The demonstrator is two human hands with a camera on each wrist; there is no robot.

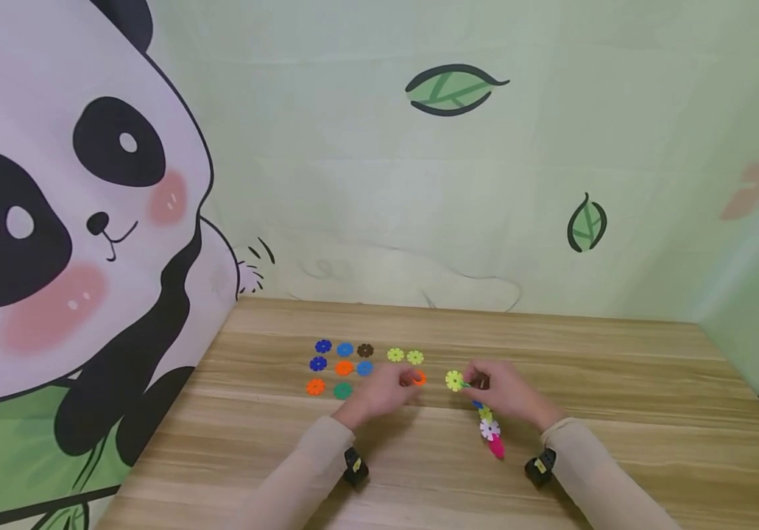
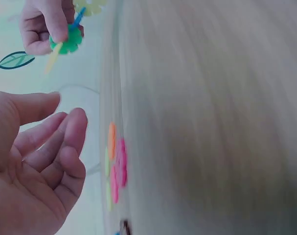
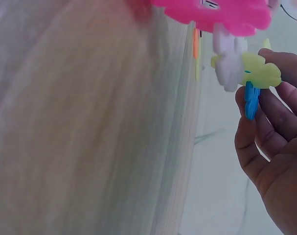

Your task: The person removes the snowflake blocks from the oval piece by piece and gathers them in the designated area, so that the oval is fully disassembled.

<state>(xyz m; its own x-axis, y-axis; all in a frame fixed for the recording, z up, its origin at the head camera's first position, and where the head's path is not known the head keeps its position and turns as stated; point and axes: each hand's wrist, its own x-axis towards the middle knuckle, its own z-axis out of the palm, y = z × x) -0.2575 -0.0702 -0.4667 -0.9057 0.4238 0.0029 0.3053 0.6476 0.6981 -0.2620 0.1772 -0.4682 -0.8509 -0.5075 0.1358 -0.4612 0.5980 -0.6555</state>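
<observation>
My right hand (image 1: 501,386) pinches the green snowflake disc (image 2: 72,43) in a chain of interlocking plastic discs. A yellow disc (image 1: 454,380) sticks out from the chain's left end. Below the fingers hang a blue disc (image 3: 252,100), another yellow disc (image 3: 263,73), a white disc (image 1: 489,429) and a pink disc (image 1: 496,445). With fingers loosely bent and nothing in them, my left hand (image 1: 386,386) hovers over the loose discs. An orange disc (image 1: 420,378) shows just past its fingertips. Pink discs (image 2: 121,164), seen in the left wrist view, are hidden behind that hand in the head view.
Loose discs lie on the wooden table (image 1: 273,442) at the left: dark blue (image 1: 318,364), light blue (image 1: 344,350), brown (image 1: 365,350), orange (image 1: 316,386) and green (image 1: 342,391). Two yellow discs (image 1: 395,355) lie farther back. A printed cloth wall (image 1: 352,184) rises behind the table.
</observation>
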